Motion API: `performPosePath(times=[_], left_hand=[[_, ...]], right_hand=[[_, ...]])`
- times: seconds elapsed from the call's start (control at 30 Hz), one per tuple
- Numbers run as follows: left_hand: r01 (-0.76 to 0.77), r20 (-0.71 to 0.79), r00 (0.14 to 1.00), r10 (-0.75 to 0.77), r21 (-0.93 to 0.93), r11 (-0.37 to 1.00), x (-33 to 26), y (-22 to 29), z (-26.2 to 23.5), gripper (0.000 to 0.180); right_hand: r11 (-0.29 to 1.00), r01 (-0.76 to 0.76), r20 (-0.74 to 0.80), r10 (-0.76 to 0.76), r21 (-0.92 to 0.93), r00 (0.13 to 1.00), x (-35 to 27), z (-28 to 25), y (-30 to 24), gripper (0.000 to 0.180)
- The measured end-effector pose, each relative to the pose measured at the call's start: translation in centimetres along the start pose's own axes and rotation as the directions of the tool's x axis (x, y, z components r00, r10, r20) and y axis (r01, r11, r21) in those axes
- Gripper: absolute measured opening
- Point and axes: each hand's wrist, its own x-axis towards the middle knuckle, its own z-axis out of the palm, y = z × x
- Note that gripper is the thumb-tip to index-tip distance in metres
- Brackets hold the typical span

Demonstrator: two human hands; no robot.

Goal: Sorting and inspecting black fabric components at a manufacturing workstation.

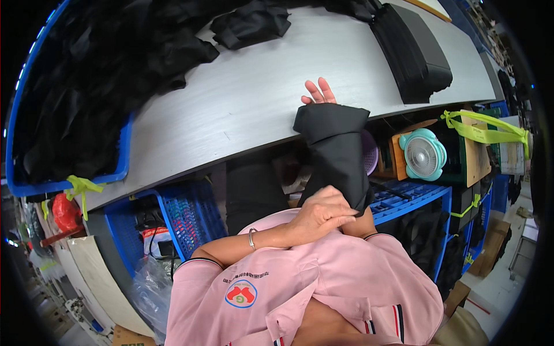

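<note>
A black fabric tube point(334, 158), like a loose sleeve, is drawn over my right forearm from near the elbow to the wrist. Its far end is wide and folded back. Out of that end reach the fingers of my right hand point(321, 92), stretched and apart above the table edge; the rest of the hand is hidden in the cloth. My left hand point(326, 212), with a bracelet at the wrist, is closed on the tube's near edge by the right elbow. Across the grey table point(231, 109), a crumpled black fabric piece point(251, 26) lies at the far side.
A blue crate point(124, 153) heaped with black fabric point(86, 86) stands at the left. A thick stack of black pieces point(412, 52) lies at the table's right. Below it are a teal fan point(424, 153), a purple basket point(371, 153) and a blue crate point(412, 205). Another blue crate point(193, 216) sits left of my legs.
</note>
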Motion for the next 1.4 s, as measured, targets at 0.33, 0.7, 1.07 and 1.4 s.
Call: performPosePath(times=[0.33,0.7,1.07,1.4], left_hand=[[0.154,-0.639,0.753,-0.159,-0.064,0.986,8.2,-3.8,-7.0,0.020],[-0.142,-0.780,0.614,-0.118,-0.257,0.956,10.7,-3.6,-21.1,0.018],[0.116,-0.360,0.893,-0.269,-0.393,0.912,7.8,0.5,-12.8,0.022],[0.490,0.232,0.797,-0.557,-0.788,0.373,-0.9,-4.8,-7.4,0.042]], right_hand=[[0.690,0.255,0.050,-0.302,-0.677,0.952,-8.1,1.3,4.0,0.022],[0.623,-0.230,-0.120,0.214,-0.748,0.970,-19.2,-4.9,0.8,0.017],[0.214,0.351,0.271,-0.330,-0.912,0.904,-6.4,6.2,-3.9,0.022],[0.300,0.244,0.270,0.048,-0.922,0.962,-3.3,4.9,1.2,0.026]])
